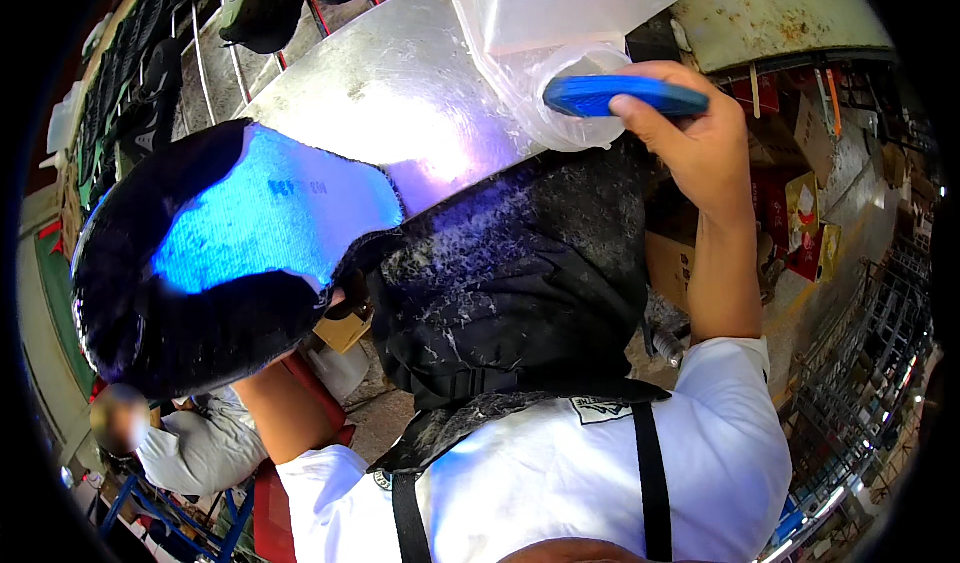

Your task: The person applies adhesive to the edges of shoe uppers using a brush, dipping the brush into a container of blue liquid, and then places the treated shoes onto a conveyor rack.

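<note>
My right hand (690, 128) is closed around the flat blue handle (610, 96) of a tool. Its far end is over the round mouth of a translucent plastic container (540, 68), and I cannot make out its tip. On the left a black shoe upper (130, 283) is tilted sole side up, its pale fabric underside (265, 213) glowing blue under a lamp. My left arm (285, 413) reaches up beneath the shoe upper and supports it. The left hand is almost wholly hidden behind it.
A shiny metal worktop (370, 103) lies in front of me, with the container on it. Dark shoes (265, 3) rest on a wire rack at the far left. Boxes (800, 203) stand low on the right. Another person (200, 448) sits at the lower left.
</note>
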Available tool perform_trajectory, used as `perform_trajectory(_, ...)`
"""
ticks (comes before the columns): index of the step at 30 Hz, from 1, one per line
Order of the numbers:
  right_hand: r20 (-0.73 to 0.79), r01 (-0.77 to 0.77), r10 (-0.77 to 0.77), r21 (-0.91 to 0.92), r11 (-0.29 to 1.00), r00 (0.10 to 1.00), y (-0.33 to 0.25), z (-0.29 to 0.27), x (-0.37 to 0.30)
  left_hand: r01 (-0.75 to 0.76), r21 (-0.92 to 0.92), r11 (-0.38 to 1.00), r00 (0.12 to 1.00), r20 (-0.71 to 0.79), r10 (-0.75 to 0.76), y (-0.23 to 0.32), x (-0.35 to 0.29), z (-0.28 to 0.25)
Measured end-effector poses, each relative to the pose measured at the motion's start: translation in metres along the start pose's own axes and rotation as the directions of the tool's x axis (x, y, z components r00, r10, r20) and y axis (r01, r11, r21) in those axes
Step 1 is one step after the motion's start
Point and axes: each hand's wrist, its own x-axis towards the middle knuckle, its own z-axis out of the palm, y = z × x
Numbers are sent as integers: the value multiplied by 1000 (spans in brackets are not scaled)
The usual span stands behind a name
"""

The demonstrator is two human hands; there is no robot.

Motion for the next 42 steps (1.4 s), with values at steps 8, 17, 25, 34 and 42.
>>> perform_trajectory(8,241,-337,294,161,928,925,-2,-30,13,245,-441,863,946,-87,-313,11,-8,10)
perform_trajectory(17,324,-522,432,695,495,841,-1,7,-34,218,-863,456,954,90,-285,45,36,22)
perform_trajectory(25,170,-162,-46,976,149,984,-24,109,-23,300,-933,199,927,236,-290,66,40,45)
perform_trajectory(34,386,97,-596,779,619,704,-32,32,-9,265,-924,277,950,200,-241,53,39,42)
perform_trajectory(42,256,529,-585,256,809,770,-65,36,22,294,-903,311,953,253,-166,55,42,30)
